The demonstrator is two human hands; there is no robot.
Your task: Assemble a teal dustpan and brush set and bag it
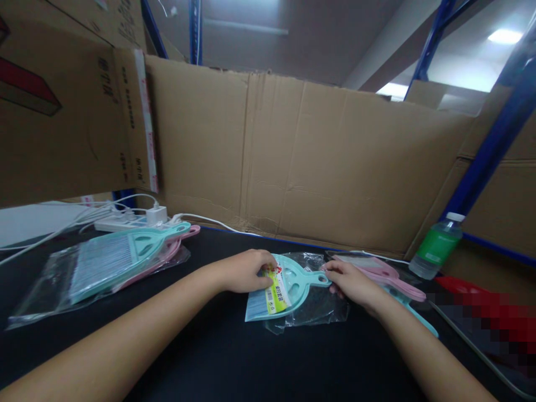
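Observation:
A small teal brush-and-dustpan set (288,287) with a yellow-green label (277,293) lies on the black table (218,357), on a clear plastic bag (318,310). My left hand (245,271) presses on the set's label end with curled fingers. My right hand (352,282) pinches the teal handle at its right end. Just behind my right hand lie pink sets (385,273) and another teal one (419,318).
To the left lies a pile of bagged teal and pink sets (113,262). A white power strip with cables (125,220) sits behind it. Cardboard walls (326,167) close off the back. A green-labelled bottle (438,245) stands at right, beside a blue rack post (489,156).

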